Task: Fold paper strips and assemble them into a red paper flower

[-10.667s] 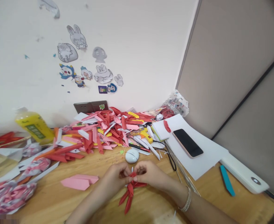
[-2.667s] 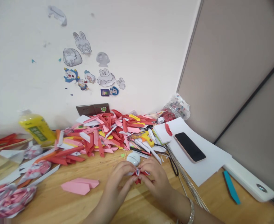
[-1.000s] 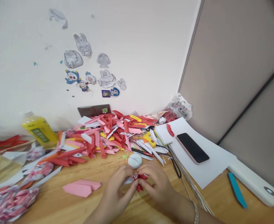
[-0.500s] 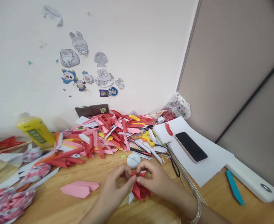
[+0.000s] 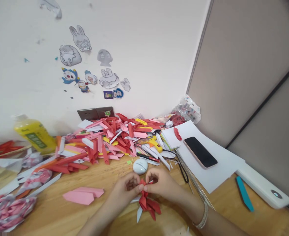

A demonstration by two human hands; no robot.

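We see the left fingers (image 5: 140, 188) and right fingers (image 5: 146, 188) pinching a folded red paper piece (image 5: 144, 198) above the table (image 5: 105, 213).

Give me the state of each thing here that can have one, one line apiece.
Left hand: fingertips closed on red folded paper
Right hand: fingertips closed on it too
Red folded paper: held, points spread below the fingers
Pink paper: folded, lying on the desk
Phone: face up, screen dark
White mouse: untouched
Glue gun: lying down
Yellow bottle: cap seemingly on
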